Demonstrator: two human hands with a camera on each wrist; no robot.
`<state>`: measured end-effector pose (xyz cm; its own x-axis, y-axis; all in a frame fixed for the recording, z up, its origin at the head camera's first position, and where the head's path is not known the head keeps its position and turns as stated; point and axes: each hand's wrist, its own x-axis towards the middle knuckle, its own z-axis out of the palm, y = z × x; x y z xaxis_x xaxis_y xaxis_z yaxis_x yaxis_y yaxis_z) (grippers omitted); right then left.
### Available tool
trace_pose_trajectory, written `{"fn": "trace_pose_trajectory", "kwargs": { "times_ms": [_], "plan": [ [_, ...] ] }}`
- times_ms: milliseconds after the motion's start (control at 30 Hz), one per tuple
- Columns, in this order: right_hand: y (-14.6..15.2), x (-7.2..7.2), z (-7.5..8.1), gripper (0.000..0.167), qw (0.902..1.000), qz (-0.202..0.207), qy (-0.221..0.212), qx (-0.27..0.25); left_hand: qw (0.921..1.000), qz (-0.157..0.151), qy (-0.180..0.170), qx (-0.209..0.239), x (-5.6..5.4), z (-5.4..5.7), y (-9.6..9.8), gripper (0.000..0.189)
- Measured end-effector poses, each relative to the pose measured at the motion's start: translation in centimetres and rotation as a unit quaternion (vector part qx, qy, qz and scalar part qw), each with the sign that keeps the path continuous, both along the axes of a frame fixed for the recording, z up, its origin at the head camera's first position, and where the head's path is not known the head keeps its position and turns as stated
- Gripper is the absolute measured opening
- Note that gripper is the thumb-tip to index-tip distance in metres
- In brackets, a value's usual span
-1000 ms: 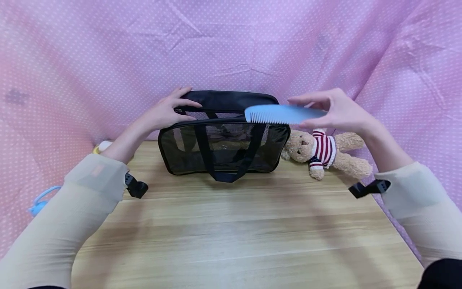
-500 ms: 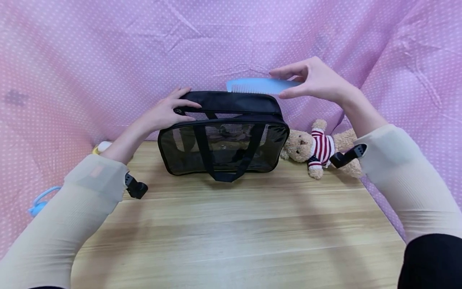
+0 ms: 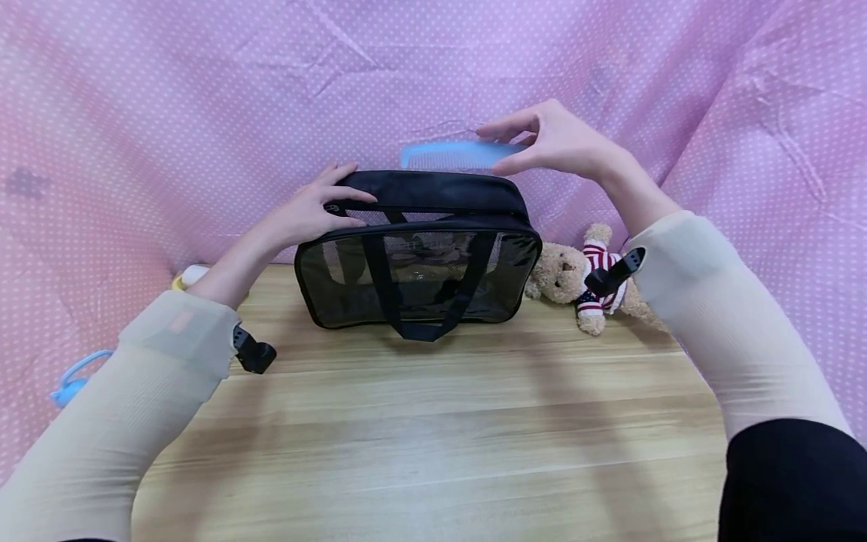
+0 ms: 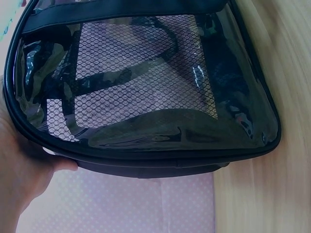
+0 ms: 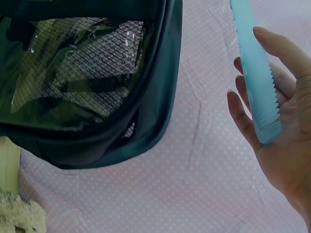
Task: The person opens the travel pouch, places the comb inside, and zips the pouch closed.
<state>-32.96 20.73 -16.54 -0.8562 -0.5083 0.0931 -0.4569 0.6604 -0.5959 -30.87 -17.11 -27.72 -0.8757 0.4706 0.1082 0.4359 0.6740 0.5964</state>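
A black bag [image 3: 418, 260] with clear and mesh sides stands upright at the back of the wooden table [image 3: 433, 436]. My left hand [image 3: 313, 207] grips its top left corner, thumb on the near side; the same hand [image 4: 22, 170] shows at the bag's edge [image 4: 146, 167] in the left wrist view. My right hand [image 3: 552, 139] pinches one end of a light blue comb [image 3: 450, 153] and holds it level just above and behind the bag's top. In the right wrist view the comb [image 5: 255, 73] lies across my fingers [image 5: 286, 53], beside the bag [image 5: 97, 87].
A teddy bear [image 3: 576, 277] in a striped red and white jumper lies right of the bag. A pink dotted cloth [image 3: 203, 98] hangs behind and on both sides. A yellow and white object [image 3: 186, 277] and a blue item [image 3: 71, 384] sit at the left edge.
My right hand lifted the comb from in front of the bag's top right up over it, then carried it left and farther back. The left hand kept its grip on the bag.
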Motion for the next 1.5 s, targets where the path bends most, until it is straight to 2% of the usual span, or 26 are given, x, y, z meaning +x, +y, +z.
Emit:
{"fn": "trace_pose_trajectory", "kwargs": {
  "times_ms": [333,667,1167,1500],
  "plan": [
    [-1.8,-1.4,-1.4,0.059,0.9994,0.034,0.009,0.003,1.0,0.001,0.008,-0.001,-0.1,-0.1,0.0,0.046],
    [-3.0,-2.7,-2.8,0.061,0.9984,0.055,-0.01,0.004,0.9999,0.006,0.009,0.002,0.0,-0.3,-0.2,0.046],
    [-3.9,-3.2,-4.8,0.061,0.9957,0.087,-0.019,0.027,0.9999,0.01,0.009,0.001,0.1,-0.2,0.1,0.048],
    [-4.6,-3.3,-5.2,0.06,0.992,0.104,0.004,0.072,0.9998,0.007,0.017,-0.002,-0.1,-0.3,0.0,0.049]
  ]
}}
